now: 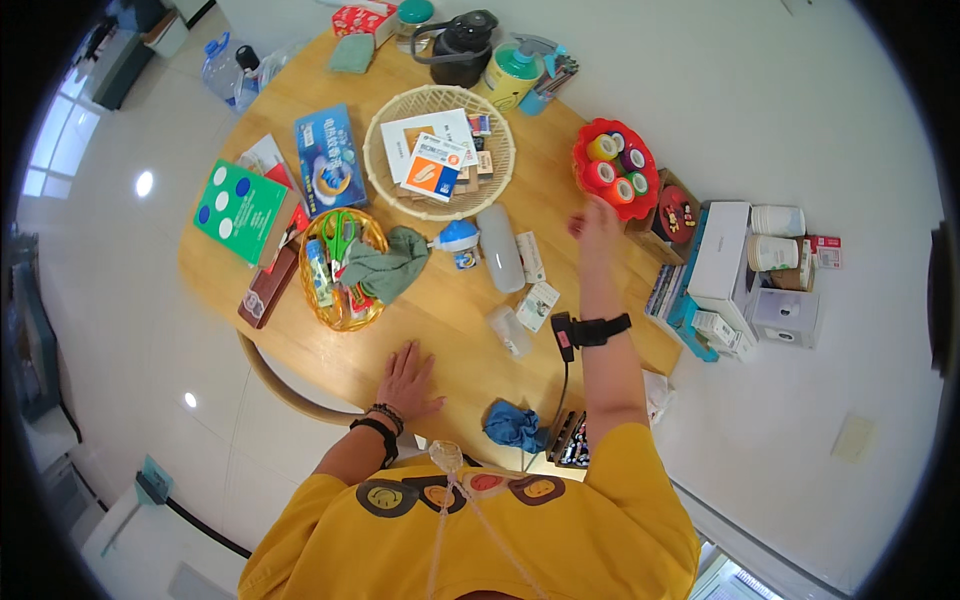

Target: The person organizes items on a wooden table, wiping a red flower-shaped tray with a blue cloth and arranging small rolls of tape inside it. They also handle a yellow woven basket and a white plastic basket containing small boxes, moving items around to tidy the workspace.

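My left hand (pixel 407 382) lies flat on the wooden table (pixel 450 360) near its front edge, fingers spread, holding nothing. My right hand (pixel 598 227) is stretched out just on the near side of a red scalloped basket (pixel 581 166). Several thread spools in different colours, among them an orange spool (pixel 619 192), sit in that basket. The right fingers look curled and are blurred, so whether they hold anything cannot be made out. A grey oblong case (pixel 501 249) and two printed cards, one a white card (pixel 538 306), lie left of my right arm.
A round woven basket (pixel 373 180) holds small boxes. A golden basket (pixel 304 281) contains green-handled scissors (pixel 340 232) and a green cloth (pixel 390 262). Behind stands a black thermos jug (pixel 459 56). Stacked boxes (pixel 716 262) line the right side; a blue cloth (pixel 513 426) lies near my body.
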